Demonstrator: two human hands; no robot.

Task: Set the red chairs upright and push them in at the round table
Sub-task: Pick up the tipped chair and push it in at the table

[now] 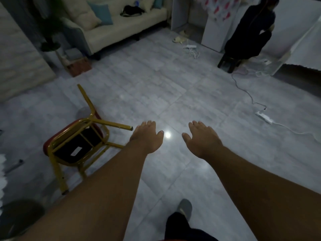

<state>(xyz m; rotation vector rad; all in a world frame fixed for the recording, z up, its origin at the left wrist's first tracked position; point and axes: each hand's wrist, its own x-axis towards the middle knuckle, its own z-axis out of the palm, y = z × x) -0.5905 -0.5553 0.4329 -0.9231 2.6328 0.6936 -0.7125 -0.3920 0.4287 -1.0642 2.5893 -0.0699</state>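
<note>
A red chair (76, 146) with a gold metal frame lies tipped over on the grey tiled floor at the left, its black underside and legs facing me. My left hand (147, 138) hovers palm down just right of one chair leg, fingers apart, touching nothing. About a hand's width to the right, my right hand (202, 140) is also held flat and empty above the floor. No round table shows clearly in this view.
A cream sofa (121, 26) stands at the back. A potted plant (50, 44) and a box sit far left. White power strips (264, 117) and cables trail across the floor at right. A dark-draped stool (229, 61) stands back right. My foot (184, 207) is below.
</note>
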